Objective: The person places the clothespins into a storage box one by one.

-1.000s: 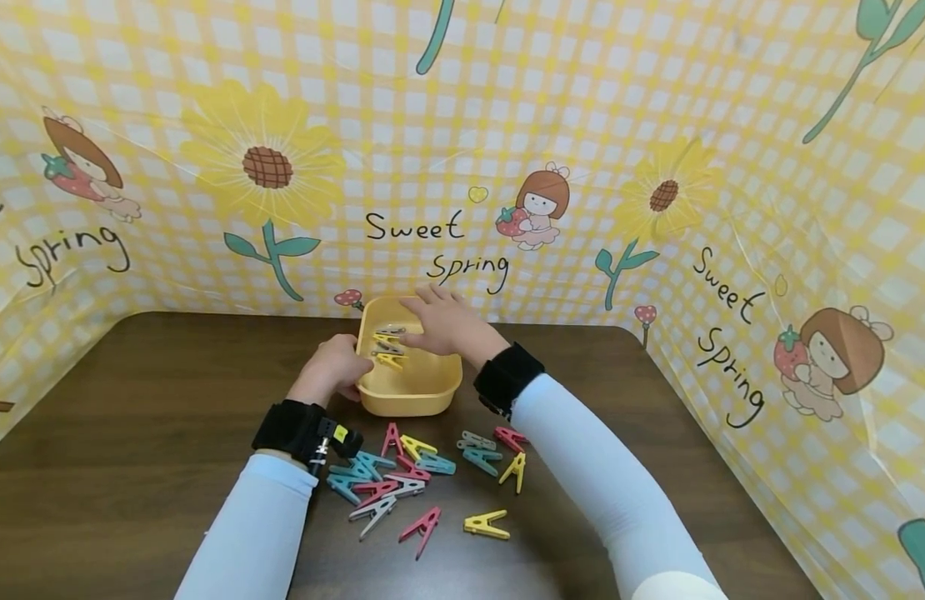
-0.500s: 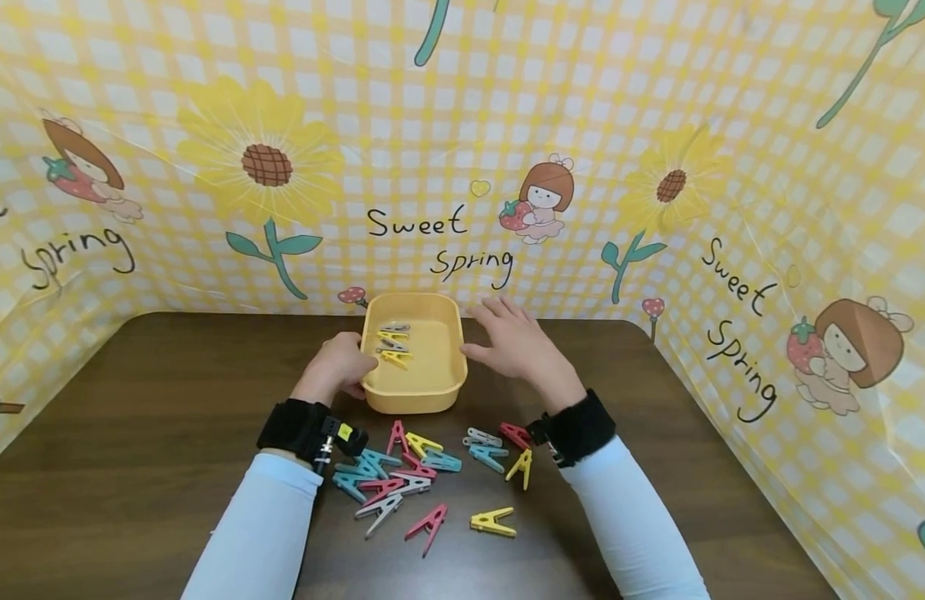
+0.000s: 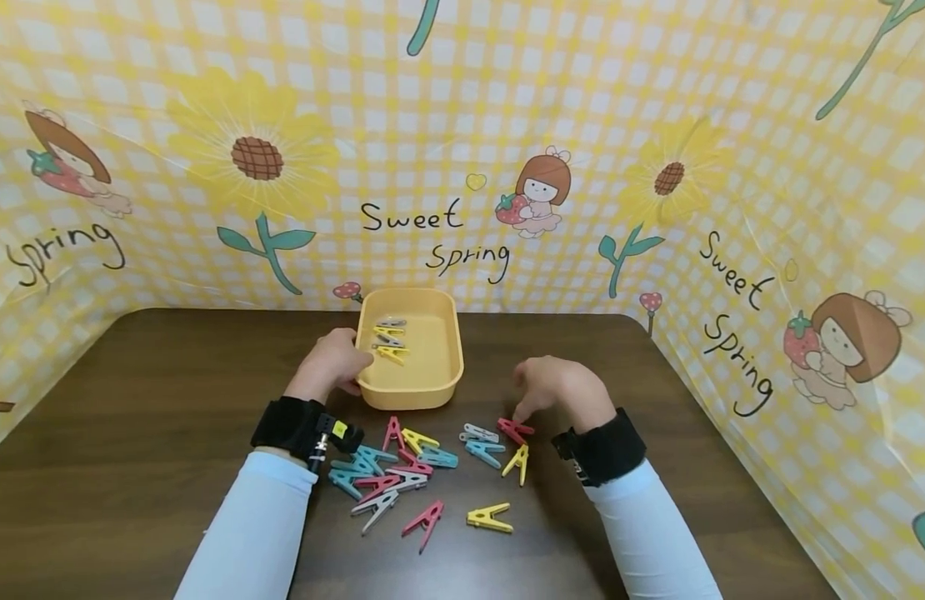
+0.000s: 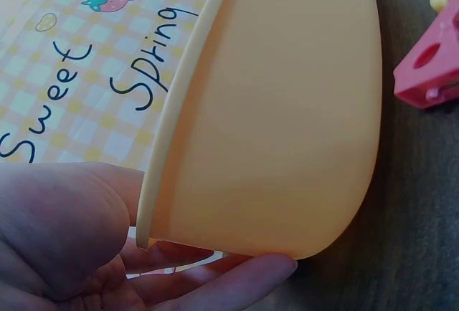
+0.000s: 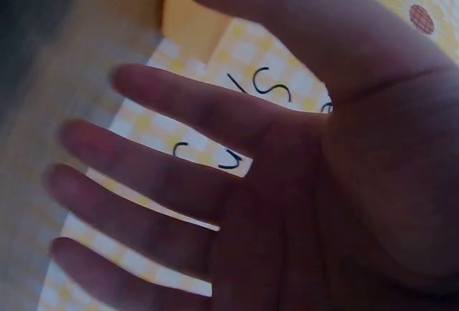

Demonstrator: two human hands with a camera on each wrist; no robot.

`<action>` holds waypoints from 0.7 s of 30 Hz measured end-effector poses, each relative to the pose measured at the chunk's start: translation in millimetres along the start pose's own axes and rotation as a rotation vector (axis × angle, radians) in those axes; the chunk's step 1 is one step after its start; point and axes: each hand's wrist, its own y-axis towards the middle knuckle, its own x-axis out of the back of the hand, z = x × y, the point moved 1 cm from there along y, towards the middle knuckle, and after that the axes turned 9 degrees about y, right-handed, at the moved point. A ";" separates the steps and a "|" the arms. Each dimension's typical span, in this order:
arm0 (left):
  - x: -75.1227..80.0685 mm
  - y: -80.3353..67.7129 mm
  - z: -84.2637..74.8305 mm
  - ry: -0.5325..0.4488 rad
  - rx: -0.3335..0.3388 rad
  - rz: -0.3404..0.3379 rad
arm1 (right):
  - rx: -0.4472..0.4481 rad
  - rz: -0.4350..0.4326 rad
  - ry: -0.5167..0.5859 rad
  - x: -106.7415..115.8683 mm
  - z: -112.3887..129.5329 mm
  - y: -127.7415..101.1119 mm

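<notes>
Moved: my right hand (image 3: 560,387), from beside the tray (image 3: 432,342) to near a red clothespin (image 3: 515,431) on the worktop (image 3: 185,400), fingers parted, nothing grasped. My left hand (image 3: 329,362) grips the tray, presumably steadying it.

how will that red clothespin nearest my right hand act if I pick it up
The red clothespin is probably light, being small and slim. Its splayed V shape likely won't roll, and may narrow when squeezed.

Yellow tub (image 3: 432,346), perhaps four clips (image 3: 390,340) inside; red clip (image 3: 514,430) outside.
</notes>
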 end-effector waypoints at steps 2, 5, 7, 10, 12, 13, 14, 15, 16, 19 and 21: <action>1.0 -1.6 0.5 0.002 0.002 -0.003 | -0.043 0.019 -0.007 -3.2 0.9 0.6; 2.1 -1.7 0.4 0.003 -0.007 -0.004 | -0.069 0.036 -0.023 -7.5 2.6 3.2; 1.9 -1.0 0.4 -0.002 -0.015 -0.004 | -0.060 0.048 -0.040 -10.4 3.8 5.2; 1.5 -0.9 1.1 -0.001 -0.025 -0.002 | -0.029 0.061 -0.054 -14.1 5.3 8.0; 1.8 -0.3 1.4 -0.004 -0.025 0.000 | -0.024 0.072 -0.061 -15.1 5.9 9.6; 1.8 0.1 1.4 -0.005 -0.024 0.001 | -0.030 0.078 -0.062 -15.6 6.1 10.2; 1.9 0.4 1.4 -0.004 -0.025 0.002 | -0.042 0.088 -0.062 -16.2 6.2 10.6; 1.9 0.8 1.4 -0.004 -0.024 0.003 | -0.050 0.093 -0.061 -16.5 6.3 10.7; 1.8 1.5 1.5 -0.004 -0.023 0.002 | -0.056 0.098 -0.060 -17.2 6.2 10.9; 1.7 2.3 1.2 -0.001 -0.017 0.000 | -0.064 0.094 -0.058 -18.6 6.4 11.1; 1.6 2.3 1.2 0.002 -0.015 0.001 | -0.057 0.081 -0.055 -19.3 6.4 11.4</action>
